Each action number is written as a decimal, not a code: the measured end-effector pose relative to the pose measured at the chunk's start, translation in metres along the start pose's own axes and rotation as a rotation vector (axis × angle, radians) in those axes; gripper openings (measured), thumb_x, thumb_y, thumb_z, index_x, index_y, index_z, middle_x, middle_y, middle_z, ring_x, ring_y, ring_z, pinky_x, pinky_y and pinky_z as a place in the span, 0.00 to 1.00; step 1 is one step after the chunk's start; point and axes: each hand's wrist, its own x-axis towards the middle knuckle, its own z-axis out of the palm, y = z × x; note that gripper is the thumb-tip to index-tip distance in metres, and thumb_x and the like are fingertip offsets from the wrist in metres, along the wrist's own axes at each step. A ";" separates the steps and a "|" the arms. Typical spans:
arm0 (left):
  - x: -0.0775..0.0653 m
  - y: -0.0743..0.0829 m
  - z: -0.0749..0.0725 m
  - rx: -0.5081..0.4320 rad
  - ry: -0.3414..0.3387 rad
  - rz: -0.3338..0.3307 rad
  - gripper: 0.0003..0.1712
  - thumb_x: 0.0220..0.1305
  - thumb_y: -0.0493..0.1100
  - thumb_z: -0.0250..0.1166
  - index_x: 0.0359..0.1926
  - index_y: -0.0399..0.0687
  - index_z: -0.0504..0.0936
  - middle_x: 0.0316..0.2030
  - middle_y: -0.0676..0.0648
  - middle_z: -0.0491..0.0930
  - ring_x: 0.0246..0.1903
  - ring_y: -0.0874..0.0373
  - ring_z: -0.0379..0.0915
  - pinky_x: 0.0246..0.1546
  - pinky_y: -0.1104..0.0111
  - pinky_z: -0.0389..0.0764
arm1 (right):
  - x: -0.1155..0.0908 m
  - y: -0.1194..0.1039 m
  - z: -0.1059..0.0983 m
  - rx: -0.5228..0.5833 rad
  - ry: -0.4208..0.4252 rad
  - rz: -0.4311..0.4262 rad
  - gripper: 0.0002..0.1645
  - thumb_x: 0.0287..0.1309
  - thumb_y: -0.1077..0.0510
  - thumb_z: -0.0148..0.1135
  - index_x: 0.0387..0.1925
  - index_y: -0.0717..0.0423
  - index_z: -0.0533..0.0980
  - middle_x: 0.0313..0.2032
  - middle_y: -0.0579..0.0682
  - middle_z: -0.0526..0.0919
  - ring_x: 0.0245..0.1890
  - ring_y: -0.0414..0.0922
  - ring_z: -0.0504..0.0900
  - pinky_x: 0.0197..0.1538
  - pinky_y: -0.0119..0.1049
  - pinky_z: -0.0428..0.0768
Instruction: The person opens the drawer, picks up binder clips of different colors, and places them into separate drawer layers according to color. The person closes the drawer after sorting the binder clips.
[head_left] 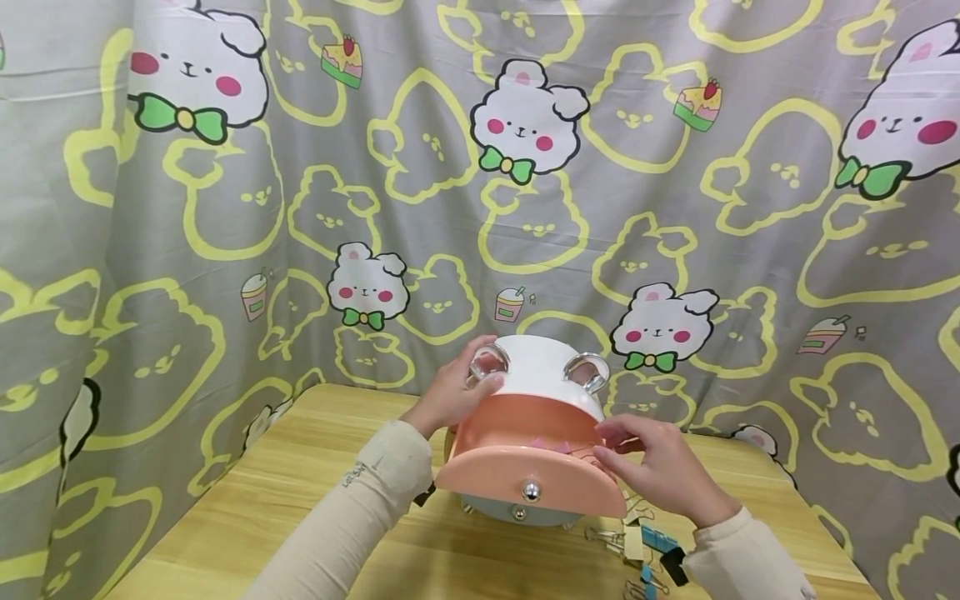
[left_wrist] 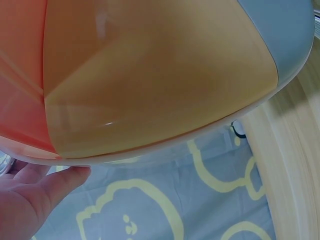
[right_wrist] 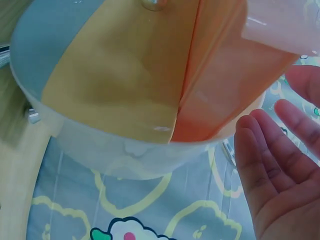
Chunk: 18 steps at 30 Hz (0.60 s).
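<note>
A rounded storage box with a white shell (head_left: pixel 536 367) and two silver ear-shaped loops stands on the table, tilted in the head view. Its top orange drawer (head_left: pixel 487 479), fitted with a silver knob (head_left: pixel 531 491), is pulled out, and small pink pieces (head_left: pixel 551 445) show inside. Below it is a blue-grey drawer (head_left: pixel 491 507); the wrist views also show a yellow drawer front (left_wrist: pixel 160 85). My left hand (head_left: pixel 450 387) grips the shell's upper left by one ear, thumb on the rim. At the orange drawer's right edge, my right hand (head_left: pixel 663 467) has its fingers loosely extended, holding nothing visible.
Several binder clips lie right of the box, including a blue one (head_left: pixel 660 539), a cream one (head_left: pixel 633 542) and a black one (head_left: pixel 675 567). Another black clip (head_left: pixel 424 497) shows by the left sleeve. A patterned curtain (head_left: pixel 435 208) hangs behind the wooden table (head_left: pixel 300 467).
</note>
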 end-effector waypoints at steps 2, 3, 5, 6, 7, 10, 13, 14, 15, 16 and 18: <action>0.000 0.000 0.000 0.000 -0.002 -0.003 0.35 0.66 0.57 0.60 0.71 0.70 0.58 0.60 0.41 0.72 0.56 0.41 0.70 0.54 0.43 0.69 | -0.005 0.001 -0.001 -0.015 0.026 -0.002 0.10 0.54 0.59 0.71 0.39 0.54 0.82 0.35 0.41 0.84 0.33 0.34 0.81 0.36 0.36 0.83; 0.000 0.001 -0.001 0.000 -0.004 -0.004 0.35 0.66 0.57 0.60 0.71 0.70 0.58 0.61 0.41 0.71 0.56 0.41 0.70 0.55 0.43 0.69 | -0.007 0.002 -0.001 -0.021 0.040 -0.004 0.10 0.54 0.60 0.72 0.39 0.54 0.82 0.35 0.40 0.84 0.33 0.34 0.81 0.36 0.37 0.83; 0.000 0.001 -0.001 0.002 -0.005 -0.003 0.35 0.66 0.57 0.60 0.71 0.70 0.58 0.61 0.41 0.71 0.56 0.41 0.70 0.55 0.43 0.69 | -0.013 0.002 -0.002 -0.038 0.068 0.001 0.10 0.53 0.60 0.72 0.39 0.54 0.82 0.34 0.38 0.83 0.33 0.34 0.80 0.36 0.36 0.82; 0.000 0.001 -0.001 0.002 -0.005 0.000 0.35 0.66 0.57 0.60 0.71 0.70 0.58 0.61 0.41 0.71 0.56 0.41 0.70 0.55 0.43 0.69 | -0.016 0.002 -0.002 -0.051 0.081 0.004 0.10 0.53 0.60 0.72 0.39 0.54 0.82 0.34 0.38 0.83 0.33 0.34 0.80 0.36 0.36 0.82; 0.000 0.001 -0.001 0.003 -0.004 0.002 0.35 0.66 0.57 0.60 0.71 0.69 0.58 0.61 0.41 0.71 0.56 0.41 0.70 0.55 0.43 0.69 | -0.019 0.002 -0.002 -0.065 0.095 0.008 0.10 0.53 0.60 0.72 0.39 0.54 0.82 0.33 0.37 0.83 0.33 0.34 0.80 0.36 0.36 0.82; 0.000 0.000 0.000 0.000 -0.001 0.008 0.35 0.66 0.57 0.60 0.71 0.69 0.58 0.60 0.41 0.72 0.56 0.41 0.71 0.55 0.43 0.69 | -0.028 0.005 0.000 -0.104 0.128 0.016 0.11 0.51 0.61 0.73 0.38 0.54 0.83 0.33 0.37 0.82 0.32 0.36 0.80 0.35 0.36 0.82; 0.000 -0.001 0.000 -0.004 0.002 0.009 0.35 0.66 0.57 0.60 0.71 0.69 0.58 0.59 0.41 0.73 0.55 0.42 0.71 0.54 0.43 0.69 | -0.037 0.010 0.003 -0.115 0.135 0.024 0.12 0.49 0.62 0.74 0.38 0.53 0.83 0.33 0.37 0.82 0.32 0.36 0.79 0.35 0.36 0.82; 0.000 -0.001 0.000 -0.005 0.003 0.009 0.35 0.65 0.57 0.60 0.71 0.69 0.58 0.59 0.41 0.73 0.55 0.41 0.71 0.54 0.43 0.69 | -0.040 0.011 0.004 -0.115 0.132 0.030 0.12 0.49 0.62 0.74 0.38 0.52 0.83 0.33 0.37 0.82 0.32 0.36 0.79 0.35 0.35 0.82; 0.000 -0.001 0.000 -0.006 0.004 0.009 0.35 0.65 0.57 0.60 0.71 0.69 0.58 0.59 0.40 0.73 0.55 0.41 0.71 0.54 0.43 0.69 | -0.043 0.013 0.005 -0.116 0.128 0.039 0.12 0.49 0.62 0.74 0.38 0.52 0.83 0.34 0.37 0.82 0.32 0.35 0.78 0.34 0.35 0.82; -0.001 -0.001 0.000 -0.005 0.005 0.009 0.35 0.65 0.57 0.60 0.71 0.69 0.58 0.59 0.40 0.73 0.55 0.41 0.71 0.54 0.43 0.69 | -0.046 0.015 0.006 -0.113 0.122 0.051 0.12 0.49 0.62 0.74 0.38 0.51 0.83 0.34 0.37 0.82 0.32 0.34 0.78 0.34 0.34 0.82; -0.001 -0.001 0.000 0.000 0.004 0.010 0.35 0.65 0.57 0.60 0.71 0.69 0.58 0.59 0.40 0.73 0.55 0.41 0.71 0.54 0.43 0.69 | -0.051 0.019 0.008 -0.111 0.107 0.078 0.12 0.50 0.61 0.74 0.38 0.49 0.82 0.35 0.36 0.82 0.32 0.32 0.77 0.34 0.34 0.81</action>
